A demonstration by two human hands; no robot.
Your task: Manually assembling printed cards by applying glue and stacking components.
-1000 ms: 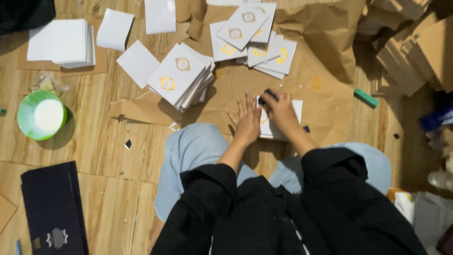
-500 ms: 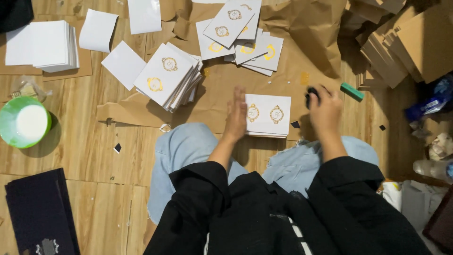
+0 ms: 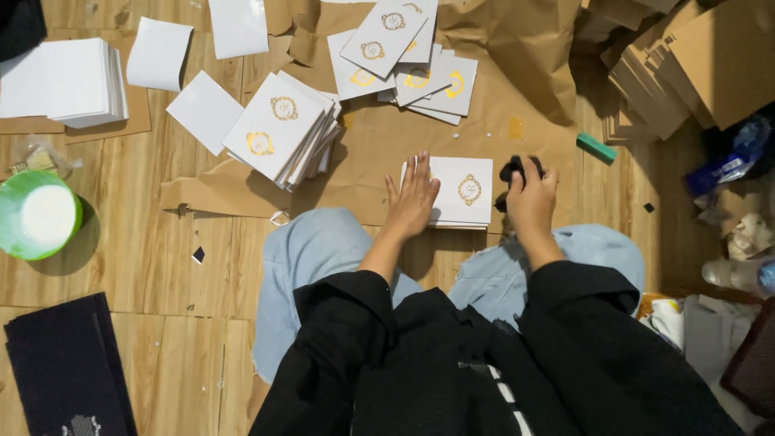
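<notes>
A person in a black top and pale jeans sits on a wooden floor [image 3: 121, 266], seen from above. The left hand [image 3: 413, 198] lies flat, fingers spread, on the left part of a small stack of white cards [image 3: 468, 190] with a gold round emblem, covering that side of it. The stack rests on brown paper [image 3: 379, 153] just in front of the knees. The right hand [image 3: 531, 194] sits just beside the stack's right edge, curled around a small dark object [image 3: 517, 168]; what the object is cannot be made out. Compared with half a second earlier, the right hand has drawn in closer to the cards, while the left hand remains pressed on them. A fanned pile of the same cards [image 3: 282, 129] lies further left, and another loose heap [image 3: 404, 56] lies at the top, cut off by the edge. A green bowl [image 3: 40, 216] stands well to the left, a small green block [image 3: 596, 148] to the right, and folded cardboard [image 3: 686, 64] fills the upper right corner.
</notes>
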